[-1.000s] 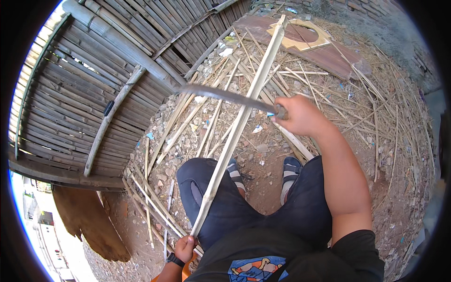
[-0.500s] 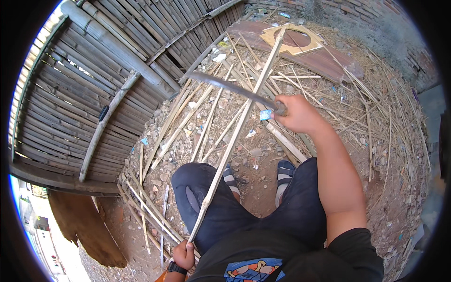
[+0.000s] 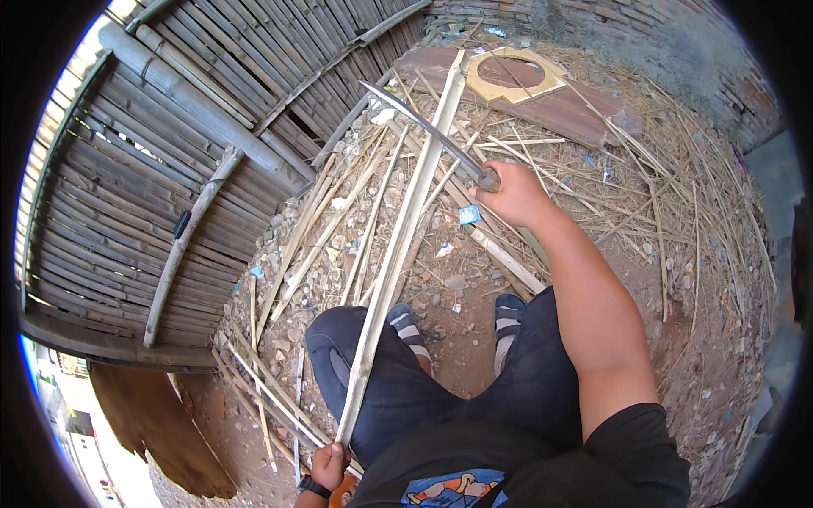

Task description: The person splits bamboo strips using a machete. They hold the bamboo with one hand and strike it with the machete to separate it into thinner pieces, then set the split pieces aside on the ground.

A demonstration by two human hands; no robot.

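The blade (image 3: pixel 434 133) now slants steeper (right fingers (image 3: pixel 506 183) clamping its handle (image 3: pixel 488 179)) across the bamboo strip (image 3: pixel 400 241) left fingers (image 3: pixel 329 463) grip.

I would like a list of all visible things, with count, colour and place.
long bamboo strip: one, pale, slanting across middle
blade: one, grey, crossing the strip
loose bamboo strips: many, pale, on ground
packet: one, blue, right of strip
board: one, brown, top
holed frame: one, yellow, on board
bamboo wall: one, brownish, left
brick wall: one, greyish, upper right
worn sheet: one, brown, lower left
footwear: two, dark and pale, lower middle
trousers: one, dark, bottom
shirt: one, black, bottom
left grip: one, bare, holding the strip
right grip: one, bare, holding the blade
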